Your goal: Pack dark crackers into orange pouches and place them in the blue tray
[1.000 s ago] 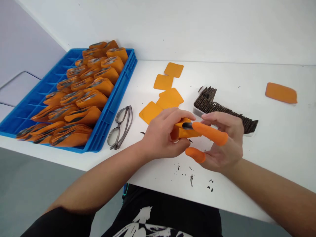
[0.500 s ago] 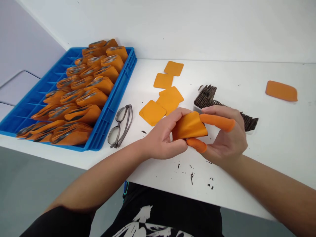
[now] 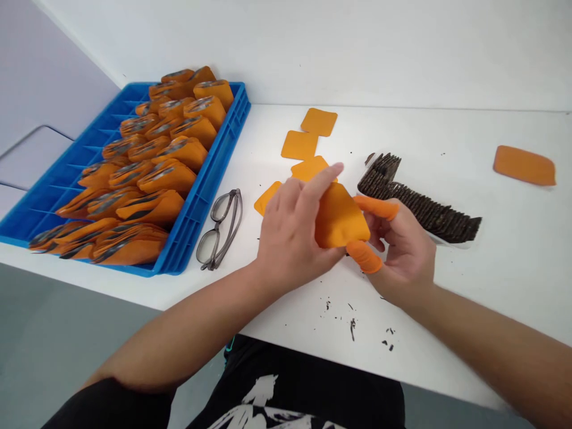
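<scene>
Between my two hands is an orange, round-cornered square piece (image 3: 339, 219), thin and slightly bent; I cannot make out its material. My left hand (image 3: 292, 232) holds its left side, thumb along the lower edge, with the index finger raised above the top corner. On the right, my right hand (image 3: 400, 244) wears orange finger cots on thumb and index finger, and these pinch the piece's right edge. Behind it lie more loose orange squares (image 3: 299, 145), partly covered by my left hand. A clear tray (image 3: 469, 244) with a row of dark brown, thin strips (image 3: 429, 208) stands beyond my right hand.
A blue crate (image 3: 243, 113) at left holds many folded orange pieces (image 3: 179, 155) with dark edges. Eyeglasses (image 3: 217, 229) lie beside it. Another orange rectangular piece (image 3: 524, 165) is at far right. Dark crumbs (image 3: 353, 328) dot the white table (image 3: 447, 333) near its front edge.
The orange piece has turned and now shows more of its face. My left index finger has lifted off it, and my right hand has shifted slightly left and down, exposing more of the dark strips.
</scene>
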### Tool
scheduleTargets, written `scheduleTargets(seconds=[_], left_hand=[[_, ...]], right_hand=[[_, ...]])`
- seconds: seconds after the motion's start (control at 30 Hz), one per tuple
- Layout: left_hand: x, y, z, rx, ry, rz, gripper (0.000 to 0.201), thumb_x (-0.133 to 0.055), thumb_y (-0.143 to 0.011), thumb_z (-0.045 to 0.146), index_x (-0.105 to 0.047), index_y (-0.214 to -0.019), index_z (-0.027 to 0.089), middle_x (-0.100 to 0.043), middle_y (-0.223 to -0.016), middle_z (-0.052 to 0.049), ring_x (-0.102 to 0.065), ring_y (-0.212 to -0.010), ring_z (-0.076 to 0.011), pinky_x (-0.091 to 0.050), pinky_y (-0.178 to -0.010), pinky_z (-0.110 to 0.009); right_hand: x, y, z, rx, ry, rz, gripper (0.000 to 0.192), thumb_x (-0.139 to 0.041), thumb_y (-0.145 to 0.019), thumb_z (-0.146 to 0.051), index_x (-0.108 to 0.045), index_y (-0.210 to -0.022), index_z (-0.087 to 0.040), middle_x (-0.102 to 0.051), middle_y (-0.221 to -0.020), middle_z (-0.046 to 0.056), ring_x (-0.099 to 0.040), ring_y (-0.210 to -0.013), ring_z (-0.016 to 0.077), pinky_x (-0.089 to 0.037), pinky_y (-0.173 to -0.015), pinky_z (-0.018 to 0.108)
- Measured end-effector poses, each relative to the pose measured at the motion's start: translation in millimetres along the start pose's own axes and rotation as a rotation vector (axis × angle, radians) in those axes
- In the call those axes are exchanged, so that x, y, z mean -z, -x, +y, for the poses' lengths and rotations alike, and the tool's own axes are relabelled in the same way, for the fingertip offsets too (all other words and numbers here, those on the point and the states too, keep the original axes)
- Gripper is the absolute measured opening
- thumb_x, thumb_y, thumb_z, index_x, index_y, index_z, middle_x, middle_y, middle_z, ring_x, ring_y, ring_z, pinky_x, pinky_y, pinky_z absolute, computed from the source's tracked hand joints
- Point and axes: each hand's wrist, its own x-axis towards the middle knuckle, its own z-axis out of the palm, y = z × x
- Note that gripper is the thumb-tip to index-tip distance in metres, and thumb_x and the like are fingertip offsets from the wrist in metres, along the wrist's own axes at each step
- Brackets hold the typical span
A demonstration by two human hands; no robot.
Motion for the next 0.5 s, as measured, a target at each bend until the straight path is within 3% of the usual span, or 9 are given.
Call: scheduleTargets(seconds=[0.07,0.13,0.27,0.37,0.5], left_hand=[[-2.9,3,1,-0.055,-0.03,-0.053,0.085,-0.081,-0.079,0.04,-0.041,-0.152,0.025,-0.06,-0.106,-0.007,-0.052,-0.09,-0.0251,-0.045,-0.086,-0.04],[-5.2,5,3,-0.078,-0.059,-0.09,0.084,-0.078,-0.08,0.035,-0.04,-0.154,0.023,-0.059,-0.106,-0.008,-0.054,-0.093,-0.0263,-0.046,-0.088,-0.041],[-5.9,5,6,-0.132,-0.003,-0.061,0.077,-0.075,-0.084,0.034,-0.042,-0.153,0.02,-0.061,-0.123,-0.014,-0.058,-0.111,-0.032,-0.046,-0.1,-0.048],[-6.7,6,7,-0.146,0.275,-0.154,0.063,-0.073,-0.085,0.02,-0.048,-0.143,0.021,-0.068,-0.121,-0.01,-0.064,-0.112,-0.0266,-0.05,-0.102,-0.044],[-12.8,11,6,0.028,0.696,-0.33,0.053,-0.074,-0.085,0.02,-0.049,-0.132,0.022,-0.065,-0.13,-0.012,-0.067,-0.119,-0.0266,-0.059,-0.101,-0.043]], right_hand=[[-1,-1,-5,-0.018,0.037,-0.008,0.003,-0.07,-0.096,-0.024,-0.068,-0.099,-0.023,-0.048,-0.079,-0.002,-0.042,-0.066,0.0114,-0.034,-0.054,0.029],[-1,-1,-10,-0.016,0.091,0.006,0.023,-0.067,-0.097,-0.017,-0.056,-0.077,-0.021,-0.046,-0.071,-0.003,-0.039,-0.063,0.01,-0.032,-0.053,0.028],[1,0,-14,0.059,0.147,0.016,0.039,-0.076,-0.094,-0.023,-0.046,-0.069,-0.02,-0.04,-0.064,-0.004,-0.034,-0.059,0.0101,-0.027,-0.051,0.03],[2,1,-14,0.094,0.119,-0.022,0.05,-0.081,-0.093,-0.029,-0.041,-0.064,-0.02,-0.037,-0.061,-0.004,-0.032,-0.058,0.0102,-0.024,-0.05,0.031],[5,-1,-12,0.203,0.075,-0.045,0.064,-0.085,-0.09,-0.037,-0.029,-0.064,-0.018,-0.025,-0.061,-0.005,-0.023,-0.056,0.0092,-0.018,-0.047,0.031]])
